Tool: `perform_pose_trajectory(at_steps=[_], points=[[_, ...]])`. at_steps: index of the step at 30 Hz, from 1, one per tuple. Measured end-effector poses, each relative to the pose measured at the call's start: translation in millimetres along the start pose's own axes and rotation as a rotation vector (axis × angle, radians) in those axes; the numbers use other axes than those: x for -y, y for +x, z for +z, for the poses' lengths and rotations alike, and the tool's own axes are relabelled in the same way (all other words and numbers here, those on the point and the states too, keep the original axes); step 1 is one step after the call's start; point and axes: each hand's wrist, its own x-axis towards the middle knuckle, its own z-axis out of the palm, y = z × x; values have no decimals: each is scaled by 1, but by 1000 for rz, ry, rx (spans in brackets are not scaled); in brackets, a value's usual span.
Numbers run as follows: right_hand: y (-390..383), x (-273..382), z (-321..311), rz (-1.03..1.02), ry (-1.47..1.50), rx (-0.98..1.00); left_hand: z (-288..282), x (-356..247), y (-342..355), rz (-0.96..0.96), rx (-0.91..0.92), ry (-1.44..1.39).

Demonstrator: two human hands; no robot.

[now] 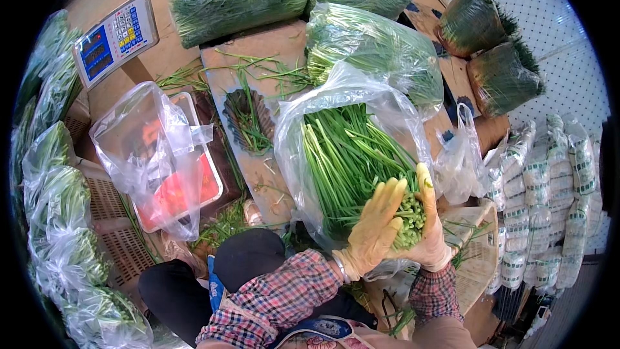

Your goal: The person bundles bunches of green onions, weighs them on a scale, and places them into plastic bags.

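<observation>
Over the right part of the brown board (271, 187), a big filled bag (374, 55) lies just behind an open clear bag (352, 87); a hard shove away from the body could, I judge, crumple the open mouth against that bulk. Next in size, the open bag itself looks thin and slack, its rim standing up in loose folds, so film might slip in between palms and greens and tear or drag if pushed further. Smaller than the bag, the bundle of green stalks (345, 161) seems at risk of fanning out on its far left side, since no hand supports it there, and squeezing from the near end alone could skew or bend the stems.

As for the hands, both gloved in pale yellow, neither is clenched: the left hand (374, 223) lies with fingers straight along the near left flank of the bundle, while the right hand (431, 229) cups its right side, fingers pointing up. How firmly they press I cannot tell. The stalks lie inside the open bag, mostly beyond the hands and to their left, and smallest of all, the pale cut ends (408, 223) sit between the two palms, packed close together and facing the body
</observation>
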Motion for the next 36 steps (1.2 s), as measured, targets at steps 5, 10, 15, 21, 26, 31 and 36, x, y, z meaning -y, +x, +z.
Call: perform_pose_trajectory(at_steps=[5,10,15,21,26,31,36], points=[[17,1,-5,-49,-99,115,6,24,3,-48,103,-559],[7,-20,2,54,65,-31,-8,15,5,-329,95,-1493],[8,-7,15,-16,107,-55,7,31,3,-260,-114,-948],[14,10,16,-150,-52,59,8,21,-4,-324,55,-1171],[-3,10,-3,-101,-39,106,-2,28,8,-378,-1,-1180],[-16,13,-28,-63,55,188,-26,50,31,-430,228,283],[-43,11,-90,135,252,-291,-32,142,-8,-734,21,319]])
